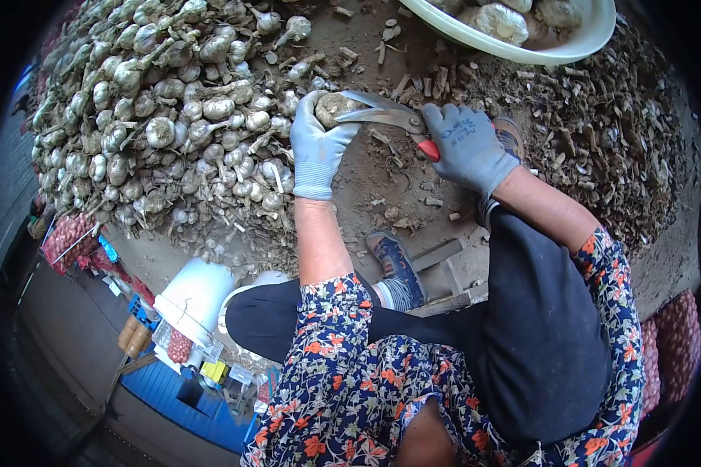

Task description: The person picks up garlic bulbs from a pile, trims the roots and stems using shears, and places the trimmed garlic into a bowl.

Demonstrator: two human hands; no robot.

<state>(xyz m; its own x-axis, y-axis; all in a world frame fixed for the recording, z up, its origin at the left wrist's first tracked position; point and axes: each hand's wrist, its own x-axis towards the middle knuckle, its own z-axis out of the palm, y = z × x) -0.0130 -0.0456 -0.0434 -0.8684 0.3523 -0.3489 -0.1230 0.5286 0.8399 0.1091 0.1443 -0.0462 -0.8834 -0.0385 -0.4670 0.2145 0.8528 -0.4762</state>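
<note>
My left hand [317, 144], in a grey glove, is closed around a garlic bulb [335, 109] at the near edge of a large garlic heap [163, 117]. From the right, shears [393, 115] with red handles reach toward that bulb. Their two blades stand apart, the tips right at the bulb. My right hand [465, 144], also gloved in grey, has its fingers wrapped round the red handles, which are mostly hidden by the palm.
A pale basin [576, 53] holding garlic bulbs stands at the top right. Cut stems [592, 140] are piled on the right. Behind my left side sits a white bucket [195, 296]. Net sacks [670, 346] lie at the lower right. A wooden frame [444, 261] lies by my foot.
</note>
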